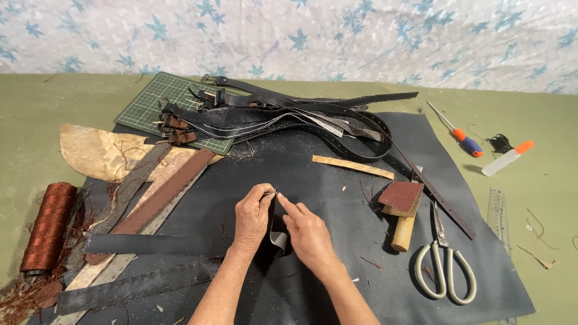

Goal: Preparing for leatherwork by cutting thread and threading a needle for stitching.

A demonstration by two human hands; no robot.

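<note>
Both hands meet at the middle of the black leather sheet (337, 180), left hand (251, 218) pinching the folded dark strap (275, 232) upright while right hand (307, 232) pinches what may be a needle at its top edge, scissors (444, 265) at three o'clock; firm pinch, square entry.
</note>
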